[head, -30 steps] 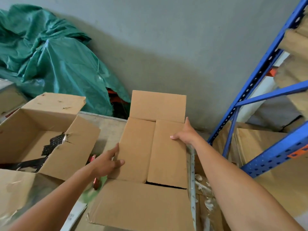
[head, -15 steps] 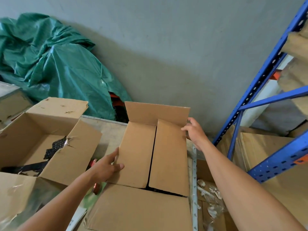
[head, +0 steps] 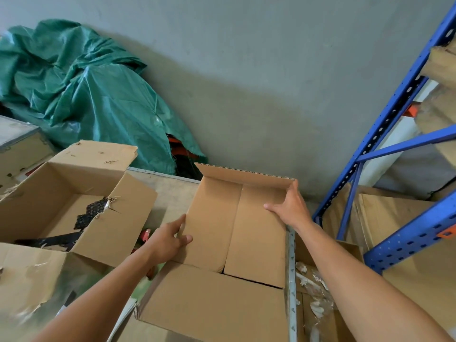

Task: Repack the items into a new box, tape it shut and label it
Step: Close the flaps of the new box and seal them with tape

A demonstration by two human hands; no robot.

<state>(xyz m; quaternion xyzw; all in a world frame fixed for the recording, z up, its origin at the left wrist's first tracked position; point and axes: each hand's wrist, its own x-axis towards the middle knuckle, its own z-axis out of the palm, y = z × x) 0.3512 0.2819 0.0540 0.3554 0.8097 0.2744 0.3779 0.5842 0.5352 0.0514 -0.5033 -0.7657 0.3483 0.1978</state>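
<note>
A new cardboard box [head: 246, 233] lies in the middle of the table with its two side flaps folded flat. Its far flap [head: 246, 176] stands tilted up and leans towards me. My right hand [head: 290, 208] grips that far flap at its right corner. My left hand [head: 167, 239] presses on the left side flap at its left edge, fingers spread. The near flap [head: 212, 309] lies open towards me. To the left stands an old torn cardboard box [head: 118, 223], open, with black items [head: 91, 213] inside.
A red and green thing [head: 145, 236] shows between the two boxes, partly hidden by my left arm. A green tarp [head: 98, 95] is heaped against the grey wall at the back left. Blue metal shelving [head: 385, 134] stands on the right, with cardboard and scraps [head: 313, 292] below.
My right hand moved from the right side flap to the far flap and folded it up and towards me. My left hand stayed on the left flap.
</note>
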